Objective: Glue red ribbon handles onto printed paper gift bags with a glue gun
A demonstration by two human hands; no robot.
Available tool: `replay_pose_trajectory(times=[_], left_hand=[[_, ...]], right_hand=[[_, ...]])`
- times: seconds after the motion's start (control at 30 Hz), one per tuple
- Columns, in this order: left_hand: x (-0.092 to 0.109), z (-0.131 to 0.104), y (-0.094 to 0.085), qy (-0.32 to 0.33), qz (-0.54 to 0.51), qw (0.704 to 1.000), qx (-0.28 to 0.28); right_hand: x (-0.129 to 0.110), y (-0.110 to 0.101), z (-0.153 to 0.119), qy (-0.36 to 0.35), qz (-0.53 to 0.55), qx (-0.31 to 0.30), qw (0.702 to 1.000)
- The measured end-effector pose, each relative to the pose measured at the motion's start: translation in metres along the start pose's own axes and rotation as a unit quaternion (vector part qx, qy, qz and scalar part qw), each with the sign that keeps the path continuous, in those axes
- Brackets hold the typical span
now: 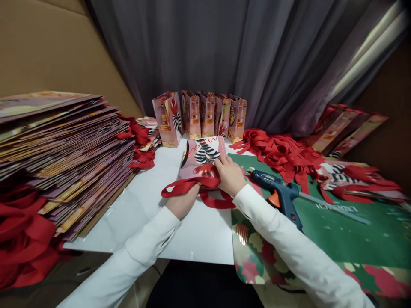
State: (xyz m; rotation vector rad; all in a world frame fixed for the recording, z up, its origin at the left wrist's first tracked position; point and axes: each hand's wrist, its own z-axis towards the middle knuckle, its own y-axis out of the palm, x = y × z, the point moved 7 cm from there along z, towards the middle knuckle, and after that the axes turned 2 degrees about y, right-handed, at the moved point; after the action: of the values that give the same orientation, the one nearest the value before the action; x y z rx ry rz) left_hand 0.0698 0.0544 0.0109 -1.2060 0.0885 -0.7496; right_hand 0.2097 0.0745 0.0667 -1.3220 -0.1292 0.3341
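A small pink paper gift bag [205,156] with a zebra-stripe and red flower print lies flat on the white board [141,214] before me. A red ribbon handle [175,188] loops across its near edge, and more ribbon hangs below. My left hand [186,200] is closed at this near edge, around the ribbon; its fingertips are partly hidden. On the bag's right side, my right hand [230,175] grips the edge with curled fingers, close to the ribbon. A blue glue gun [279,190] with an orange trigger lies right of my right hand.
Flat bags form a tall stack [70,158] at the left. Several standing bags [195,115] line the back by the grey curtain [192,47]. Red ribbons [282,152] are heaped at the right, beside a green patterned board [346,244]. More ribbons [25,239] hang at the left front.
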Motion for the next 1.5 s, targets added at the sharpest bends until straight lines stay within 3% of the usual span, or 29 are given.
replay_pose_trajectory(times=[0.13,0.3,0.43,0.57,0.73,0.87,0.97,1.07,1.13,1.2,1.27,1.33,1.4,1.5], left_hand=[[0.013,-0.007,-0.006,0.070,0.076,0.994,-0.029],[0.032,-0.033,-0.009,0.232,0.170,0.958,-0.006],[0.028,-0.038,-0.020,0.214,0.151,0.964,0.042],[0.029,-0.038,-0.020,0.212,0.131,0.968,0.032],[0.029,-0.037,-0.016,0.212,0.124,0.969,-0.002],[0.027,-0.035,-0.017,0.203,0.112,0.973,-0.014],[0.026,-0.031,-0.018,0.193,0.111,0.975,-0.014],[0.026,-0.030,-0.018,0.184,0.108,0.977,-0.009],[0.027,-0.029,-0.019,0.179,0.103,0.979,-0.007],[0.028,-0.029,-0.019,0.173,0.099,0.980,-0.007],[0.028,-0.028,-0.019,0.165,0.098,0.981,-0.009],[0.027,-0.028,-0.018,0.159,0.099,0.982,-0.015],[0.026,-0.027,-0.017,0.155,0.099,0.983,-0.019],[0.026,-0.028,-0.017,0.151,0.096,0.984,-0.021]], right_hand=[[0.001,-0.007,0.010,0.010,-0.023,-0.025,0.999],[0.015,-0.010,0.013,0.022,-0.012,-0.056,0.998],[0.022,-0.013,0.016,-0.003,0.034,-0.120,0.992],[0.007,-0.015,0.020,-0.016,0.152,-0.204,0.967],[-0.004,-0.016,0.047,0.043,0.135,-0.127,0.982],[0.019,-0.014,0.075,0.138,0.120,-0.050,0.982],[0.035,-0.018,0.077,0.180,0.100,-0.006,0.978],[0.032,-0.032,0.050,0.158,0.093,0.042,0.982],[0.022,-0.047,0.016,0.099,0.086,0.102,0.986],[0.011,-0.048,-0.026,0.036,0.090,0.100,0.990],[0.004,-0.030,-0.067,-0.004,0.110,0.020,0.994],[0.001,-0.009,-0.103,-0.041,0.061,-0.030,0.997],[0.001,0.006,-0.127,-0.067,-0.001,-0.018,0.998],[0.002,0.020,-0.139,-0.068,-0.044,-0.020,0.996]])
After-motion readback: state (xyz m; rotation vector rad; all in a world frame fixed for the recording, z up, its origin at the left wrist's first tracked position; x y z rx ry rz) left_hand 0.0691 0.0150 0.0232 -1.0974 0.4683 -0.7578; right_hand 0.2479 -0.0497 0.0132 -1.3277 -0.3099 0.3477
